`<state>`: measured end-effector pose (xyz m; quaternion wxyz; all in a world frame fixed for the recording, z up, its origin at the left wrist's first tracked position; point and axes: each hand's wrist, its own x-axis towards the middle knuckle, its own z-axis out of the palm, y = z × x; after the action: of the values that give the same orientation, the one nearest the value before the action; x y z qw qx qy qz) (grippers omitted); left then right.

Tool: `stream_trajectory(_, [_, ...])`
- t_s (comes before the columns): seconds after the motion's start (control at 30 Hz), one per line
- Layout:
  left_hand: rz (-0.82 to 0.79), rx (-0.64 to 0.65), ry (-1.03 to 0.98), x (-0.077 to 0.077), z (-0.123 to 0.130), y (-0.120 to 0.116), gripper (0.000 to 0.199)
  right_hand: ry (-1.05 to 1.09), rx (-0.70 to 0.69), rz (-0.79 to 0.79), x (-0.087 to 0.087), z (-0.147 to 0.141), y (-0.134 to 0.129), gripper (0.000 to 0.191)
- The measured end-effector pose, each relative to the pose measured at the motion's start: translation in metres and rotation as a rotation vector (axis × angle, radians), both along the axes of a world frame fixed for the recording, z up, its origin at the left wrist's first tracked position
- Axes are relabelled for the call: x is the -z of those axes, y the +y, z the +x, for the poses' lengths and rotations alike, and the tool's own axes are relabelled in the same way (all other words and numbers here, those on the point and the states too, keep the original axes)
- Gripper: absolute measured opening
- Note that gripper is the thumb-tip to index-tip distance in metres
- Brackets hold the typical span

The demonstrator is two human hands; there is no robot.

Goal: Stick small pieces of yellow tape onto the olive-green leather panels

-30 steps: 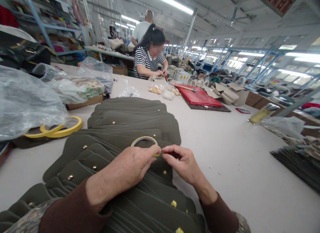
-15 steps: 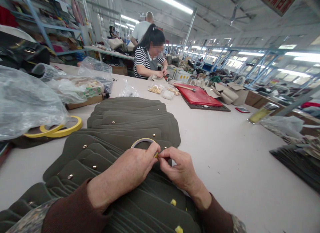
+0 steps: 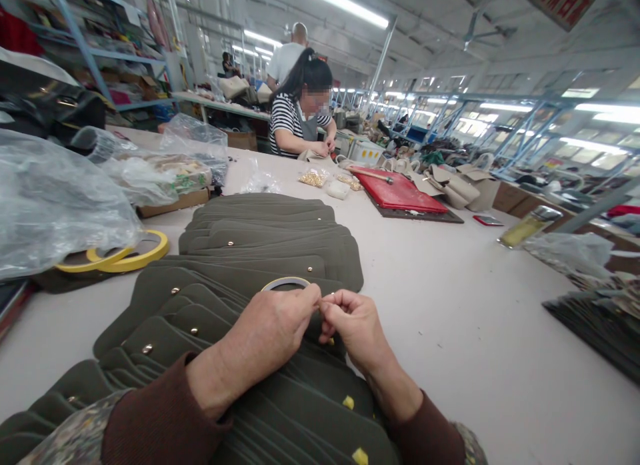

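My left hand [image 3: 273, 328] grips the tape roll [image 3: 286, 280], its ring extending forward-left from the fingertips. My right hand [image 3: 356, 325] is pinched closed beside them; I cannot tell on what.

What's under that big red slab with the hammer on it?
A dark brown board peeks out under the near edge of the red slab, lying on the pale table. The slab covers the rest, so I can't tell if anything else is hidden there.
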<state>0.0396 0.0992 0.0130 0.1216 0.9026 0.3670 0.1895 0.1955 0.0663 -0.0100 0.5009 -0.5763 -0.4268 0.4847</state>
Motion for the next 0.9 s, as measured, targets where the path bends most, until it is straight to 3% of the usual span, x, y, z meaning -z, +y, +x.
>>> stream_trajectory(0.23, [-0.021,-0.013,-0.062,-0.001,0.001,-0.004,0.014,-0.05,0.092,0.069,-0.004,-0.005,-0.002,0.01])
stream_trajectory(0.37, [-0.044,0.029,-0.116,-0.001,0.002,-0.009,0.013,0.242,0.182,-0.058,0.004,0.012,0.009,0.013])
stream_trajectory(0.43, [-0.024,0.021,-0.05,0.0,0.002,-0.009,0.012,0.269,0.189,-0.074,0.009,0.027,0.015,0.019])
stream_trajectory(0.63, [0.046,-0.023,0.244,0.003,0.0,-0.001,0.011,-0.044,0.058,-0.063,0.024,0.054,0.019,0.027])
stream_trajectory(0.9, [-0.006,-0.035,0.367,0.003,0.004,0.0,0.013,-0.394,0.041,0.038,0.03,0.037,0.018,0.023])
